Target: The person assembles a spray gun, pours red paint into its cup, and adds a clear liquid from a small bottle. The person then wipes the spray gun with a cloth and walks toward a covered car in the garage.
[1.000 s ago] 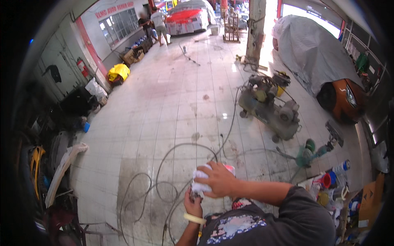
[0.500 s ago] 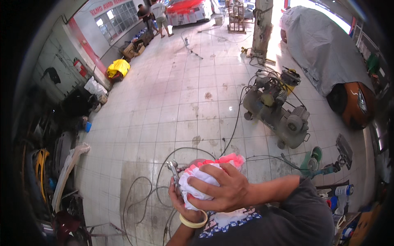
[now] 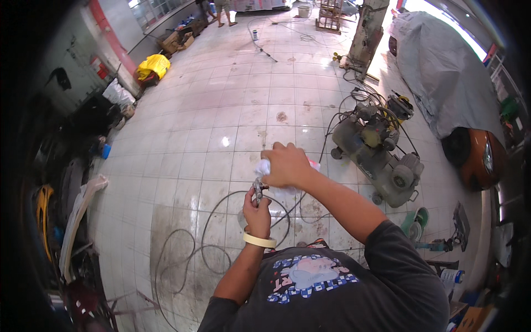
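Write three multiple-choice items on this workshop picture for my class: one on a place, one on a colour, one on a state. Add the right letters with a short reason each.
1. Where does the air compressor stand?
A. To the person's right, on the tiled floor
B. On a shelf at the left
C. Behind the yellow bag

2. What colour is the ring of tape on the left wrist?
A. Blue
B. Cream
C. Black

3. What is the right hand doing?
A. Hanging empty
B. Resting on the floor
C. Pressing a white cloth over the tool in the left hand

Key: 1 A, it sits right of the hands on the tiles; 2 B, the band looks pale cream; 3 C, cloth shows under its fingers.
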A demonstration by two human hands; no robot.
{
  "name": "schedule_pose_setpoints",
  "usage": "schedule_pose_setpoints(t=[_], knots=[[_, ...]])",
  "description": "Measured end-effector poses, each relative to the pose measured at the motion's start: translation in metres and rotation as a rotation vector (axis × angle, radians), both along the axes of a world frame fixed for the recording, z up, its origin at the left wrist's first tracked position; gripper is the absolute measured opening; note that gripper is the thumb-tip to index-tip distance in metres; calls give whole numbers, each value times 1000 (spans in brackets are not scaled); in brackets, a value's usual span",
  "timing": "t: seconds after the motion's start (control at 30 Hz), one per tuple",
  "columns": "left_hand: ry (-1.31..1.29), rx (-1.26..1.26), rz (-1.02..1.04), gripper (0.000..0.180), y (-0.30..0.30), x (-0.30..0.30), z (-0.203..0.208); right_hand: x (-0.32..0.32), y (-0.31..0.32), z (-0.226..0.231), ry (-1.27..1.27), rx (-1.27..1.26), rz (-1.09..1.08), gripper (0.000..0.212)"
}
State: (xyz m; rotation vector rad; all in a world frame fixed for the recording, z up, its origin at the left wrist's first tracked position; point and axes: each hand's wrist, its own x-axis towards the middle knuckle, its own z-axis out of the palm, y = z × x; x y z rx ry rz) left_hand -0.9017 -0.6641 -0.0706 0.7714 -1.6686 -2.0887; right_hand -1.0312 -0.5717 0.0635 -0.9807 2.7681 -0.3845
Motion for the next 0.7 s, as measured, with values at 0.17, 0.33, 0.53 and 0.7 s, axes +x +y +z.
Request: schedule_pose_setpoints(t=[0.17, 0.33, 0.53, 0.7], knots=[[3, 49, -6, 60, -72, -77, -8, -112, -94, -4, -250, 260, -115, 56], [17, 26, -83, 63, -152, -135, -3, -207, -148, -12, -550, 236, -113, 35], [48, 30, -205, 62, -227, -198, 18, -271, -150, -90, -1161, -860, 99, 30], [-36, 211, -226, 60, -266, -257, 16, -262, -197, -101, -1328, -1532, -252, 40]])
